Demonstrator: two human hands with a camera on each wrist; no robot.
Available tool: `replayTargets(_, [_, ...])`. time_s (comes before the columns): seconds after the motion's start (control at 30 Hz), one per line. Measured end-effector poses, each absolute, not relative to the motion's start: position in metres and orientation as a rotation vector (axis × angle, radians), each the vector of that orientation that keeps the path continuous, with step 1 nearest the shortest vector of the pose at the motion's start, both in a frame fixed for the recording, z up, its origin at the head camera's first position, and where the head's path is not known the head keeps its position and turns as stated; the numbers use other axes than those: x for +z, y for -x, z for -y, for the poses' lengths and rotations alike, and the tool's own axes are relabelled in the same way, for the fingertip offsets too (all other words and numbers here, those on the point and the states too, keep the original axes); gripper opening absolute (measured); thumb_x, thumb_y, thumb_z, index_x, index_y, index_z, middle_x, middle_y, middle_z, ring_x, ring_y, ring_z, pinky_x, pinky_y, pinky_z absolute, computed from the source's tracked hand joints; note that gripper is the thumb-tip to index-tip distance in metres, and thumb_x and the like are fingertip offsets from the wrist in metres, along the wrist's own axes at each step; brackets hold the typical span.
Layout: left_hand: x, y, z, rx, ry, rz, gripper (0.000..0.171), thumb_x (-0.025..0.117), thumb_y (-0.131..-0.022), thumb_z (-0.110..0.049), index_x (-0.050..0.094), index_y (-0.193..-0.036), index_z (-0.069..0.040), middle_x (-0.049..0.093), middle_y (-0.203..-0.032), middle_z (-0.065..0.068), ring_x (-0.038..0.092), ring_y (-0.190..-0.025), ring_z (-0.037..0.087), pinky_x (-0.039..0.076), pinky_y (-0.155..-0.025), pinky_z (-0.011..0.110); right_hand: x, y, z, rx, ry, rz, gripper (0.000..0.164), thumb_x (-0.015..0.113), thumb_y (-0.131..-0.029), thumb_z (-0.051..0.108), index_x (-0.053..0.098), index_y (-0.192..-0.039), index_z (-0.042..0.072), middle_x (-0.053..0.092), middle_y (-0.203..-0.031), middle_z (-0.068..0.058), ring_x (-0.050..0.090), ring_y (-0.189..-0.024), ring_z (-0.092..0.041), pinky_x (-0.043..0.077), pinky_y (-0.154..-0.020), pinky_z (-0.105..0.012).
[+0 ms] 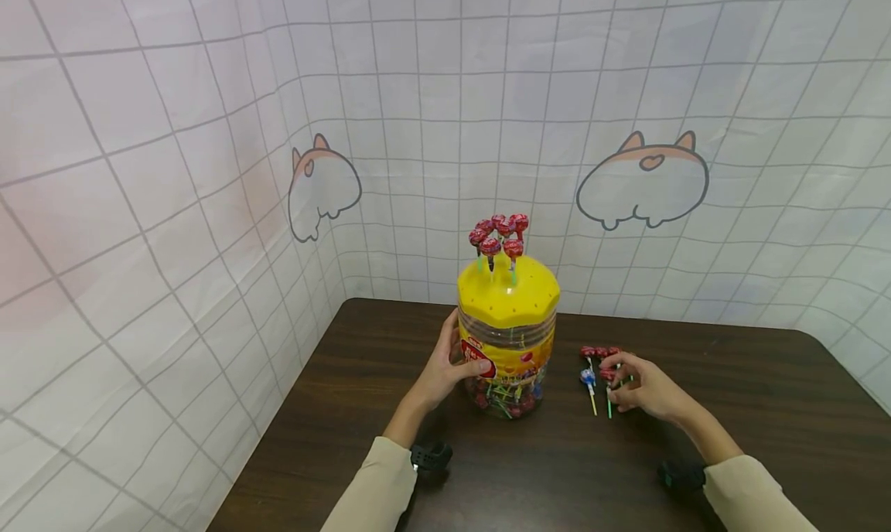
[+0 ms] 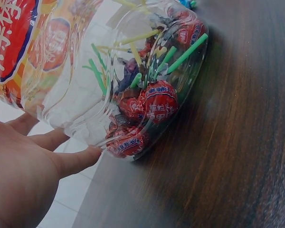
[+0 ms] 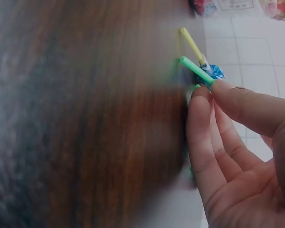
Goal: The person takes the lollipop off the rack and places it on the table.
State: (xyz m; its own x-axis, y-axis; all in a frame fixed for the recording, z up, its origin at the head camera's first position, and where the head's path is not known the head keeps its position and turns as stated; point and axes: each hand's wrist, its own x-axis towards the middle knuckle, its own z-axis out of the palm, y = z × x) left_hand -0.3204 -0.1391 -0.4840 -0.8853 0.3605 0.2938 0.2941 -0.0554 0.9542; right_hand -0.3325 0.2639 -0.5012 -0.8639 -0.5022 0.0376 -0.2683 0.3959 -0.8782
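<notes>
A clear plastic lollipop jar (image 1: 506, 362) with a yellow label and a yellow lid (image 1: 532, 288) stands on the table. Several red-wrapped lollipops (image 1: 490, 246) are upright in the lid's top, and more lollipops (image 2: 159, 102) lie inside at the bottom. My left hand (image 1: 442, 370) holds the jar's left side, its thumb across the front label. To the right of the jar, my right hand (image 1: 650, 389) pinches a lollipop by its green stick (image 3: 194, 69) between thumb and index finger. Beside it lies a blue-wrapped lollipop (image 1: 588, 377) with a yellow stick.
A few red-wrapped lollipops (image 1: 592, 352) lie just behind the right hand's fingers, partly covered. The dark wooden table (image 1: 557, 470) meets a white gridded cloth backdrop (image 1: 445, 145) at the back and left. Each wrist wears a black strap (image 1: 431, 456).
</notes>
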Motion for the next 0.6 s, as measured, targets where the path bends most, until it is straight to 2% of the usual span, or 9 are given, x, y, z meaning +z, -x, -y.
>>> replayTargets(0.27, [-0.4842,0.3209,0.1389,2.121,-0.738,-2.128,0.097,0.079,-0.089,-0.039,0.013,-0.16,-0.043,0.036,-0.158,0.009,0.043,-0.141,0.033,0.044,-0.113,0.057,-0.5,0.3357,-0.2646,-1.274,0.691,-2.549,0.046,0.071,-0.095,0.008,0.052,-0.136,-0.001,0.061,-0.097,-0.016,0.062,-0.068,-0.018,0.055,-0.059,-0.033])
replayTargets(0.43, [-0.4848,0.3211,0.1391,2.12,-0.724,-2.13,0.097,0.079,-0.089,-0.037,0.013,-0.16,-0.044,0.036,-0.157,0.008,0.043,-0.141,0.032,0.043,-0.113,0.058,-0.4987,0.3375,-0.2636,-1.206,0.69,-2.566,0.04,0.071,-0.095,0.008,0.057,-0.131,-0.001,0.064,-0.091,-0.012,0.056,-0.065,-0.012,0.052,-0.056,-0.03])
replayTargets(0.6, [-0.4848,0.3214,0.1393,2.122,-0.73,-2.122,0.096,0.079,-0.09,-0.037,0.013,-0.16,-0.044,0.036,-0.157,0.008,0.043,-0.14,0.031,0.043,-0.113,0.057,-0.4971,0.3377,-0.2612,-1.198,0.637,-2.551,0.036,0.071,-0.094,0.005,0.059,-0.127,-0.001,0.065,-0.086,-0.009,0.054,-0.064,-0.013,0.05,-0.055,-0.028])
